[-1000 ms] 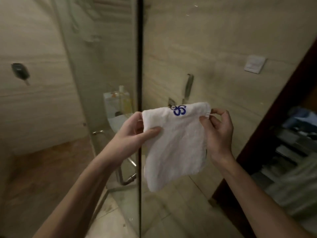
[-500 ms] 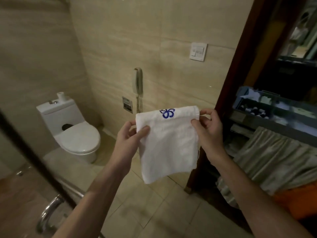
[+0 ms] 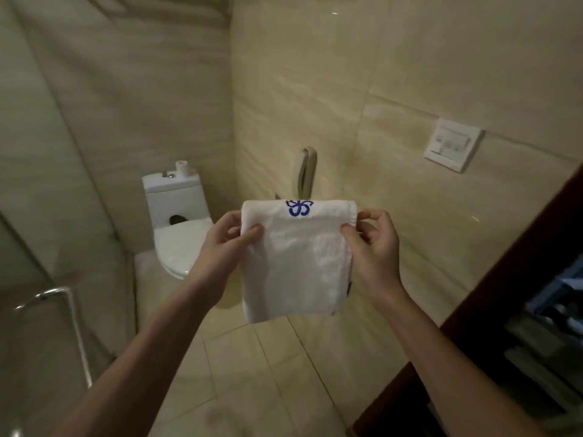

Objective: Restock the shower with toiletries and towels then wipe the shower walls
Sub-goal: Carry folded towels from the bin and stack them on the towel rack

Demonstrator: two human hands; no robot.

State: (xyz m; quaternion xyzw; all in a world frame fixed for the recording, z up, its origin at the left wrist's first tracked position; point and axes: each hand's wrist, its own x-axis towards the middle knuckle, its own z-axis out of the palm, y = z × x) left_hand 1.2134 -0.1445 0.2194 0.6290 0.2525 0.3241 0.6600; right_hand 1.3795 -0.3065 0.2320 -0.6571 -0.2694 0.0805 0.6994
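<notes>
Towel (image 3: 296, 260), small, white and folded, hung in the air in front of the person, above the tiled floor (image 3: 252, 373). The left hand (image 3: 225, 244) pinched its top left corner between thumb and curled fingers (image 3: 232, 219), and the right hand (image 3: 372, 247) pinched the top right corner the same way.

A blue stitched emblem (image 3: 299, 208) sat at the middle of the top edge, a looping flower or monogram in which no letters could be read.

Behind the towel's top edge was a wall handset (image 3: 305, 173). A white toilet (image 3: 176, 216) with a paper roll (image 3: 182, 169) on its cistern stood to the left, and a switch plate (image 3: 451, 144) was on the wall to the right. A chrome handle (image 3: 53, 294) showed at lower left.

Restocking seemed to be under way: the towel was in hand but not yet put in place, and the wall wiping appeared to remain to be done.
</notes>
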